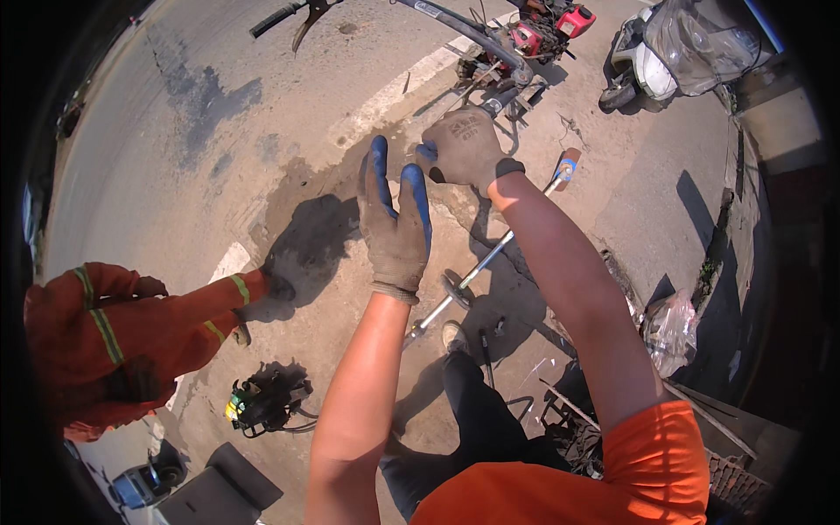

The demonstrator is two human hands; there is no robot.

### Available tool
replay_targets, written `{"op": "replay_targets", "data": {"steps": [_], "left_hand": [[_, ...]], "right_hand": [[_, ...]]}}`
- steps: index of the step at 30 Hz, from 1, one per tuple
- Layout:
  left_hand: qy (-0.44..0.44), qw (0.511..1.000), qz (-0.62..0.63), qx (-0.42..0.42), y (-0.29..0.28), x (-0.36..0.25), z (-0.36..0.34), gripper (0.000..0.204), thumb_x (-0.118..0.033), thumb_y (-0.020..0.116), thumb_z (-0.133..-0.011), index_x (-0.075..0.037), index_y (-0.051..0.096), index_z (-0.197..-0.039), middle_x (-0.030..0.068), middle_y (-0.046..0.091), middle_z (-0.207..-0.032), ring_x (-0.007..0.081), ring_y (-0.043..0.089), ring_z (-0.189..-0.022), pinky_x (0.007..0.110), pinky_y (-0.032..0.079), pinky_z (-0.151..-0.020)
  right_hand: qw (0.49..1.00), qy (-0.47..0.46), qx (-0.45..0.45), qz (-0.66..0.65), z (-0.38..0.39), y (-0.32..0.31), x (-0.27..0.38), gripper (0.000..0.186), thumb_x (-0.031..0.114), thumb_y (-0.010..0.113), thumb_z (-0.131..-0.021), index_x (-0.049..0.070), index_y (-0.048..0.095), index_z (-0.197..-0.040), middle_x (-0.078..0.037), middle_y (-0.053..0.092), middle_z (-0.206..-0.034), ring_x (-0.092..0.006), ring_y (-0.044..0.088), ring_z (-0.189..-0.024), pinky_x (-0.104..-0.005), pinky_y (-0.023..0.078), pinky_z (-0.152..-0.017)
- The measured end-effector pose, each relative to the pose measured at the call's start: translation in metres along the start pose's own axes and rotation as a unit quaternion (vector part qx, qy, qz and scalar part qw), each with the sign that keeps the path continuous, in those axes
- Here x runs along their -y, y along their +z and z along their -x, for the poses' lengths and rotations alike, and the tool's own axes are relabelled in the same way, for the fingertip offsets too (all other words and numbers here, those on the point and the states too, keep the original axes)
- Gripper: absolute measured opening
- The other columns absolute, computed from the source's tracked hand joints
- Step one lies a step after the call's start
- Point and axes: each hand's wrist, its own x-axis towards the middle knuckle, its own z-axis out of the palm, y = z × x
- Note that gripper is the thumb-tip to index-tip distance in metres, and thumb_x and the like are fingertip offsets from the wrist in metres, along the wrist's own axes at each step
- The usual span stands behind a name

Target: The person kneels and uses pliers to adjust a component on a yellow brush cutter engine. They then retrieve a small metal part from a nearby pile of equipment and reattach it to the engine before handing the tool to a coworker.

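Both my hands wear grey work gloves with blue fingertips and are raised in front of me. My left hand (394, 223) is held up flat, its fingers straight and apart, holding nothing. My right hand (464, 147) is curled just to the right of it, its fingertips at the left glove's fingertips; I cannot tell whether it grips the glove. Below them on the ground lies a long metal shaft (483, 262) with a round disc (457, 289) near its lower end and an orange-and-blue piece (567, 166) at its far end.
A person in orange clothes with reflective stripes (105, 337) crouches at the left. A small engine unit (262, 402) lies on the concrete beside them. Machines with red parts (542, 31) and a scooter (643, 61) stand at the top. A plastic bag (669, 328) lies at the right.
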Motion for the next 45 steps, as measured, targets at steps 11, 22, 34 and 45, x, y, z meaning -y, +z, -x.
{"op": "replay_targets", "data": {"steps": [11,22,34,45], "left_hand": [[-0.656,0.668,-0.313,0.159,-0.301,0.058,0.482,0.031,-0.03,0.058,-0.086,0.0,0.058,-0.078,0.0202,0.06,-0.068,0.0291,0.066,-0.075,0.044,0.048,-0.065],[-0.457,0.598,-0.406,0.518,-0.365,-0.05,0.775,0.024,-0.029,0.063,-0.082,-0.017,0.066,-0.104,0.0077,0.068,-0.096,0.0261,0.065,-0.09,0.041,0.052,-0.07],[-0.749,0.657,0.076,-0.036,-0.349,-0.064,0.86,0.023,-0.021,0.063,-0.088,-0.012,0.066,-0.108,0.0048,0.069,-0.089,0.0167,0.065,-0.068,0.028,0.051,-0.058],[-0.72,0.653,0.082,-0.22,-0.501,0.064,0.816,0.026,-0.028,0.061,-0.09,-0.006,0.066,-0.103,0.0084,0.066,-0.074,0.0179,0.061,-0.057,0.029,0.046,-0.048]], "right_hand": [[0.993,0.034,-0.111,-0.001,-0.036,-0.073,-0.234,0.051,0.048,0.062,-0.081,0.002,0.069,-0.1,-0.013,0.069,-0.08,-0.0258,0.066,-0.08,-0.0344,0.049,-0.074],[0.987,0.116,-0.022,-0.109,-0.077,-0.099,-0.318,0.043,0.042,0.058,-0.091,0.0,0.064,-0.083,-0.002,0.061,-0.074,-0.0094,0.056,-0.069,-0.0241,0.044,-0.067],[0.946,0.05,0.151,-0.282,0.114,0.052,0.045,0.026,0.027,0.063,-0.089,0.002,0.065,-0.098,-0.013,0.065,-0.086,-0.0283,0.062,-0.079,-0.0327,0.047,-0.073],[0.872,0.187,0.344,-0.295,0.368,0.171,0.25,0.054,0.039,0.063,-0.084,-0.006,0.056,-0.114,-0.024,0.067,-0.097,-0.0336,0.066,-0.092,-0.0407,0.051,-0.078]]}}
